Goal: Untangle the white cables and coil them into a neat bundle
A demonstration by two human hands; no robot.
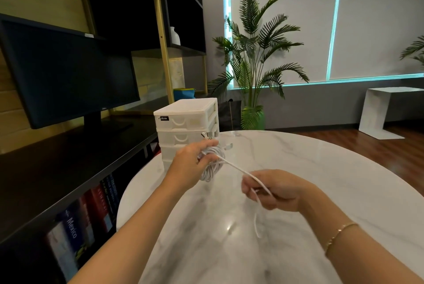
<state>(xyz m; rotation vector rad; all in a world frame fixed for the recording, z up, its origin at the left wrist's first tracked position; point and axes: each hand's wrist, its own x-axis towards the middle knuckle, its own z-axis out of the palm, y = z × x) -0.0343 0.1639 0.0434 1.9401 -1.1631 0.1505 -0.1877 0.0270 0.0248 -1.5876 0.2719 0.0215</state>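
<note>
Where cables coil: marble table [298,169].

We note a round marble table [298,169] beneath the fingers. Just beyond the fingers stands a white drawer unit [185,123] on the table's far left edge. Left of the fingers we record a dark monitor [66,72] on a black shelf unit [68,164] holding books [91,210]. Well beyond the fingers: a potted palm [254,58], a white side table [380,109], a white vase [174,36].
</note>
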